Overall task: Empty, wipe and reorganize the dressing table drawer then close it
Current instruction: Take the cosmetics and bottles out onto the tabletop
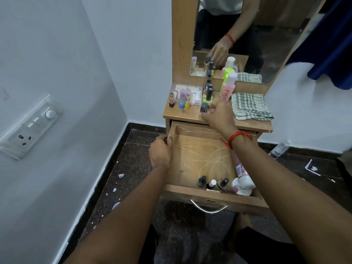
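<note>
The wooden drawer stands pulled out, its scratched floor mostly bare. Three small nail polish bottles, a white jar and a pink tube lie at its front right. My left hand grips the drawer's left wall. My right hand is on the tabletop, closed around a small glass bottle with a black cap. A folded green checked cloth lies on the tabletop's right side.
Several cosmetics stand on the tabletop: a pink bottle, a lime green bottle, dark tubes, small colourful bottles and a clear box. The mirror rises behind. Litter dots the dark floor. A switchboard is on the left wall.
</note>
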